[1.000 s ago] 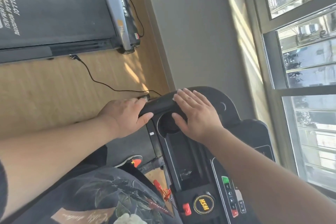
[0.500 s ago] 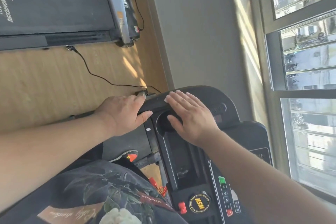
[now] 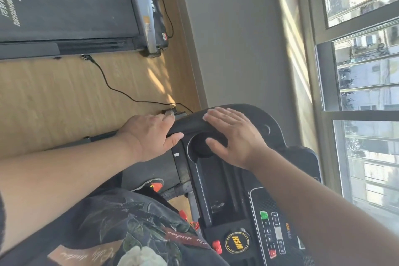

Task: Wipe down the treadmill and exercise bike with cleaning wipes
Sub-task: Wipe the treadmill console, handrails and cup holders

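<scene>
Since a second ago, barely any change. My left hand (image 3: pixel 151 134) still grips the treadmill (image 3: pixel 233 179) handrail end (image 3: pixel 190 123); right hand (image 3: pixel 235 136) lies flat, fingers straight, beside its cup holder (image 3: pixel 200 147). No wipe visible; wiping not evidently underway.

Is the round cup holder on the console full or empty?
Empty: the cup holder shows only its dark inside; the right hand partly covers it.

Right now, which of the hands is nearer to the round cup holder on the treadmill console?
Right. The right hand lies flat partly over the cup holder; the left hand grips the handlebar beside it.
</scene>
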